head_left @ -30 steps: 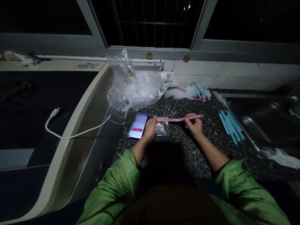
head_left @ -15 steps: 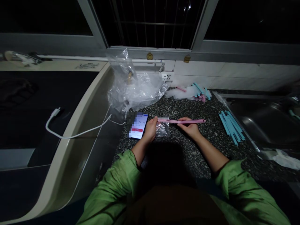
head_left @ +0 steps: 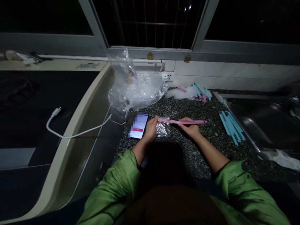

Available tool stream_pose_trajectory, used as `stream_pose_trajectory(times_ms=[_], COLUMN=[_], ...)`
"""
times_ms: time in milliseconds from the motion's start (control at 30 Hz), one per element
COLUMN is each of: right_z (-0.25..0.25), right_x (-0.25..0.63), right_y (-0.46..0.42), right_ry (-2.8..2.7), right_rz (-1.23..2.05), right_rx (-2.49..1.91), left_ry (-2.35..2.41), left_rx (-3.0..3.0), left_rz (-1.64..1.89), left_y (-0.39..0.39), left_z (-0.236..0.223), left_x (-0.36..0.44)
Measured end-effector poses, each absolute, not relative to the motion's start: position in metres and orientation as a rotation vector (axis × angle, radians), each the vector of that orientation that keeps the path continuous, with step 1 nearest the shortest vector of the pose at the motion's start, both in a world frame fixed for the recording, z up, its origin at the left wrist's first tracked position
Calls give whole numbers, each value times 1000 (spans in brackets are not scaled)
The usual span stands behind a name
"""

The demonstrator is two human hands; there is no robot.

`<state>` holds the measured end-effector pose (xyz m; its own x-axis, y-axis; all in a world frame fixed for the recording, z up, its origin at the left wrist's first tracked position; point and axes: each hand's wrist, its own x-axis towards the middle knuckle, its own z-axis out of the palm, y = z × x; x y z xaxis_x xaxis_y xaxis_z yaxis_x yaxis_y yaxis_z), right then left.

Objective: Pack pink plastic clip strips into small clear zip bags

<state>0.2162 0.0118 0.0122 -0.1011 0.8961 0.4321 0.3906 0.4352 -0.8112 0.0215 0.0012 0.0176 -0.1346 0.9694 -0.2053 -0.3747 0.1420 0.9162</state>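
Note:
Both my hands hold a long, thin pink strip [head_left: 172, 121] level above the counter. My left hand [head_left: 151, 128] is closed on its left end. Farther right, my right hand [head_left: 189, 128] pinches it near the middle, and the strip's right end sticks out beyond the fingers. Whether it is one piece or several laid together I cannot tell. Beneath the strip lies a small clear plastic bag [head_left: 163, 130], partly behind my left hand. Just left of that hand is a phone [head_left: 138, 126] with its screen lit.
Several light-blue strips [head_left: 231, 127] lie in a bundle beside the metal sink [head_left: 264, 122]. Behind are a large crumpled clear bag [head_left: 140, 90] and pink and blue pieces on white packaging [head_left: 181, 93]. A white cable [head_left: 79, 135] hangs over the stove [head_left: 63, 150] at the left.
Almost nothing differs. Both hands keep the pink strip in the same place, and the whole view has shifted very slightly.

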Motion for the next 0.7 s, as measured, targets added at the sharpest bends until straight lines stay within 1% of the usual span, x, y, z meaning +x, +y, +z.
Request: stream_pose_trajectory(times_ms=[233, 500, 700], right_z=[13, 21, 18], right_x=[215, 221, 222], right_y=[11, 12, 16], right_ry=[-1656, -1506, -1432], right_rz=[644, 526, 539], right_rx=[-1142, -1192, -1235], left_ry=[931, 927, 881], left_rx=[715, 692, 784], left_rz=[1344, 1273, 1218], left_y=[2, 0, -5], left_z=[15, 18, 21], left_x=[25, 26, 23])
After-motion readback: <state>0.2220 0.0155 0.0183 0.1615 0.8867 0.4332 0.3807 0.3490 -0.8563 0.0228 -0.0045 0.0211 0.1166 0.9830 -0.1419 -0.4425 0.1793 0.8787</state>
